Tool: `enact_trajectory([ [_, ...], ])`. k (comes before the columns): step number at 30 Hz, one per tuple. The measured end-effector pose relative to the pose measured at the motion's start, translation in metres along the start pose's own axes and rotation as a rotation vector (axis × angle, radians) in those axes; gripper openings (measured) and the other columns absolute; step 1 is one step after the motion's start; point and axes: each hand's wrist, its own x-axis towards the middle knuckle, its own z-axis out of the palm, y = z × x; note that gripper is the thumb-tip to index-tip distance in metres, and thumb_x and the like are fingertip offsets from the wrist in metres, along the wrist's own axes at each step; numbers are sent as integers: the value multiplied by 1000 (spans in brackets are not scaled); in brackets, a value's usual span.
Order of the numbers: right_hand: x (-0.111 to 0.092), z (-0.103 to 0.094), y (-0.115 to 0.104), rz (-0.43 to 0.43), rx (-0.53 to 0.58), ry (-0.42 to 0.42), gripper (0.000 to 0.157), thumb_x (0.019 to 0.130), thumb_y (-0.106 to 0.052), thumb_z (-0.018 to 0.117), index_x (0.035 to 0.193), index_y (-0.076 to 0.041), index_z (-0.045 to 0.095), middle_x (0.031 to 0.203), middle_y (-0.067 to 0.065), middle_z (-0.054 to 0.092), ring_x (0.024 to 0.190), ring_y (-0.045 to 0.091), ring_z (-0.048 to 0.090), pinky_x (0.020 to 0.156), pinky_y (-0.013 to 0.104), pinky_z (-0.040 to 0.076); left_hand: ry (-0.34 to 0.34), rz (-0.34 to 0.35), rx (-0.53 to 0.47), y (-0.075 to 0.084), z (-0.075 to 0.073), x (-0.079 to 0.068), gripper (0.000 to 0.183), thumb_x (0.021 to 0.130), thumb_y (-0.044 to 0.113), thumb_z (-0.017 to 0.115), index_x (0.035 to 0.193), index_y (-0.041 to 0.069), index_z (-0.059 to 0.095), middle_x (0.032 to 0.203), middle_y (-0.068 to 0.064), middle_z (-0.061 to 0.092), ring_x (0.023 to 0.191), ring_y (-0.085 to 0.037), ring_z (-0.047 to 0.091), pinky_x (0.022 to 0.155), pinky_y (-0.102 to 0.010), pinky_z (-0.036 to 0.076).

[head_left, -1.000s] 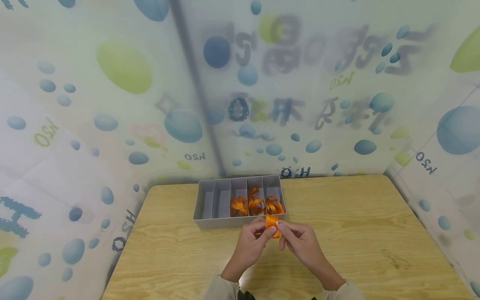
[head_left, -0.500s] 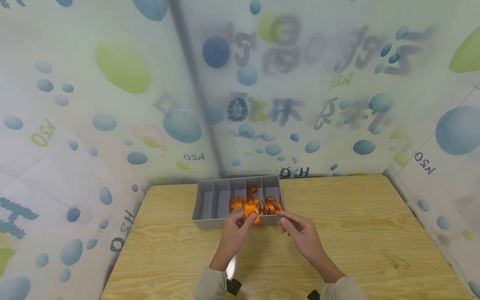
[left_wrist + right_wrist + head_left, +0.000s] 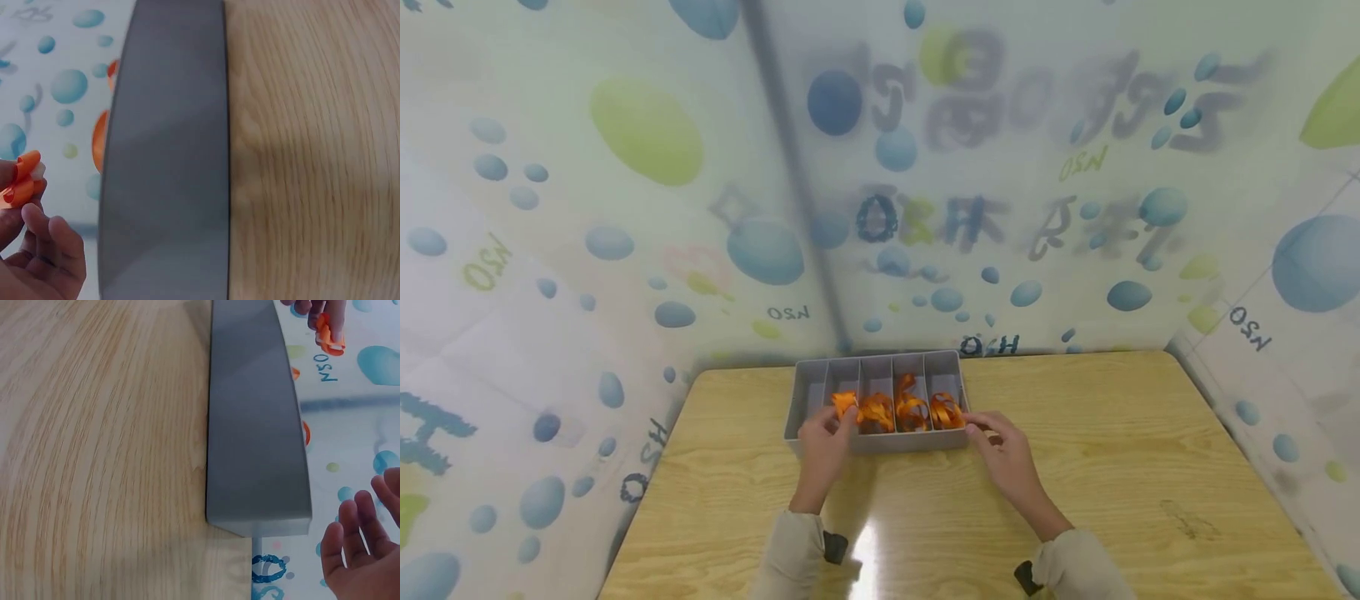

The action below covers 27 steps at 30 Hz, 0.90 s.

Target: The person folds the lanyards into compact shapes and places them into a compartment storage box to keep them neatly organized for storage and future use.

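My left hand [image 3: 824, 446] pinches a folded orange ribbon [image 3: 844, 403] over the second compartment from the left of a grey divided box [image 3: 880, 444]. The left wrist view shows this ribbon [image 3: 21, 181] looped between thumb and fingers. In the head view, my right hand [image 3: 1006, 454] has its fingertips right at the box's front right corner. The right wrist view shows that hand [image 3: 365, 553] with its fingers loosely bent and nothing between them. Curled orange ribbons lie in the third [image 3: 876, 413], fourth [image 3: 912, 412] and fifth [image 3: 946, 412] compartments.
The box stands near the back edge of a wooden table [image 3: 1112, 450]. Behind the table rises a pale wall [image 3: 1030, 250] printed with blue and green drops. Dark straps [image 3: 835, 547] show at the sleeve cuffs.
Both hands were at the folded ribbon one second ago. The right hand let go of it, and the left hand carried it leftward over the second compartment. The right hand shifted slightly forward.
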Motion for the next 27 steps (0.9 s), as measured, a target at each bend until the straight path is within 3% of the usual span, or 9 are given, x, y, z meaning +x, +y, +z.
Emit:
enact_trajectory([
  [5, 5, 1, 10, -18, -34, 32, 20, 94, -7, 68, 113, -2, 72, 109, 12, 70, 95, 20, 63, 73, 27, 53, 52, 17, 151, -13, -5, 2, 19, 87, 14, 77, 72, 5, 70, 73, -5, 59, 63, -16, 53, 55, -28, 44],
  [13, 13, 4, 21, -9, -109, 32, 25, 89, -1, 72, 114, 2, 71, 114, 15, 69, 96, 29, 65, 71, 27, 53, 37, -33, 408, -23, -11, 3, 27, 85, 23, 79, 67, 8, 64, 84, -12, 61, 74, -33, 61, 58, -46, 47],
  [21, 17, 6, 27, 43, -172, 0, 28, 89, 0, 72, 117, 3, 70, 113, 17, 70, 91, 27, 68, 71, 28, 54, -45, -38, 539, -23, -15, 6, 30, 85, 24, 76, 65, 8, 60, 91, -13, 61, 73, -34, 62, 56, -48, 48],
  [27, 18, 6, 27, 84, -167, -5, 29, 90, -1, 71, 119, 3, 69, 115, 19, 70, 90, 28, 69, 70, 27, 55, -68, -29, 559, -23, -14, 7, 26, 84, 27, 79, 75, 4, 70, 95, -14, 61, 78, -37, 65, 61, -52, 51],
])
